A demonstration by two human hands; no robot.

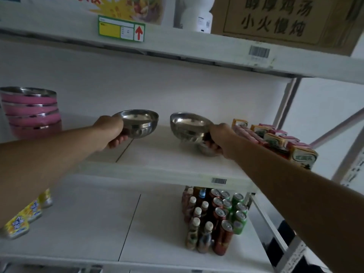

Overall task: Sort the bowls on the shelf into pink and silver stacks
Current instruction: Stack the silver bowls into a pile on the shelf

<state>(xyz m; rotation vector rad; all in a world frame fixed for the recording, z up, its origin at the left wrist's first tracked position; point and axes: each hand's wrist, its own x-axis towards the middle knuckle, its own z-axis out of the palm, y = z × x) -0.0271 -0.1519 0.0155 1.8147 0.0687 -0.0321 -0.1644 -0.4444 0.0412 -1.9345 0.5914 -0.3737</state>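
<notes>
Bowls in both hands: your left hand (113, 132) grips a silver bowl (138, 123); your right hand (218, 137) grips another (187, 128) above the shelf (157, 166); pink stack (32, 113) sits far left; next, I judge, nest the two silvers.

Two silver bowls (140, 123) (187, 128) held above the shelf (167, 164); pink stack (31, 113) apparently far left.

Your one head camera sat up high and close, looked forward and a bit down at the white middle shelf (177, 160), and was tipped sideways, so you saw part of the shelves above and below too.
</notes>
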